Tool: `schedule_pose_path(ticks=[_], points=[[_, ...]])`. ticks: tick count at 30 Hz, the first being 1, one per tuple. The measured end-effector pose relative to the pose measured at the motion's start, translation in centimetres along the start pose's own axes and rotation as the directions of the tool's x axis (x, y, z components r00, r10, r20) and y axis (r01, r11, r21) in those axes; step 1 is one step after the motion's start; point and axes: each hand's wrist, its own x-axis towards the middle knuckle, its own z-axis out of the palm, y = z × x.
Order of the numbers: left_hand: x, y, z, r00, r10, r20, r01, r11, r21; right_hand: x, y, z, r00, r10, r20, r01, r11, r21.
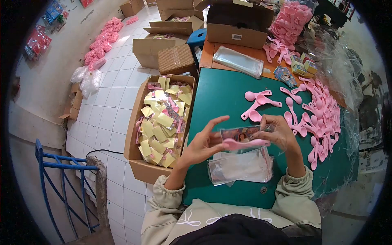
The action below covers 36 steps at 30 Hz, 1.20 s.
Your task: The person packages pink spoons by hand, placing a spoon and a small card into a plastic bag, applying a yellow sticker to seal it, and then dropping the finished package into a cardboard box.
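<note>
Above the green table [241, 87], my left hand [200, 143] has its thumb against the bowl end of a pink measuring spoon [247, 143], its index finger stretched out. Behind the spoon is a printed card [241, 134], apparently within a clear plastic bag. My right hand [281, 132] pinches the other end of the bag near the spoon's handle. A stack of clear plastic bags [241, 167] lies on the table just below both hands. Beyond them, several loose pink spoons [261, 104] lie near a large spoon pile [320, 114] on the right.
Left of the table stands a carton [131, 143] full of packed bags with yellow cards. More plastic sleeves [239, 61], card stacks [302, 65], an open box [239, 34] and a big bag of spoons [290, 22] sit at the back. A blue metal rack [67, 165] is at lower left.
</note>
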Motion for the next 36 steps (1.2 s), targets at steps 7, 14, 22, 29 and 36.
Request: schedule_pose_path(ticks=[7, 14, 22, 29, 36], points=[[-1.9, -0.1, 2.2, 0.903, -0.388, 0.186, 0.423, 0.730, -0.537, -0.6, -1.0, 3.7, 0.944, -0.327, -0.038, 0.296, 0.893, -0.339], [-3.4, -2.0, 2.6, 0.922, -0.372, 0.104, 0.384, 0.853, -0.354, -1.1, 1.6, 5.9, 0.938, -0.287, 0.194, 0.347, 0.785, -0.513], [-3.6, -1.1, 2.7, 0.950, -0.301, 0.081, 0.308, 0.946, -0.104, 0.2, 1.9, 7.3, 0.912, -0.300, 0.280, 0.388, 0.854, -0.347], [-3.8, -1.0, 3.3, 0.928, -0.373, -0.014, 0.349, 0.881, -0.320, 0.0, 2.1, 7.4, 0.844, -0.378, 0.381, 0.525, 0.728, -0.440], [-2.4, -2.2, 2.1, 0.907, -0.410, -0.091, 0.401, 0.910, -0.101, -0.8, 1.4, 8.8, 0.773, -0.493, 0.400, 0.634, 0.570, -0.523]])
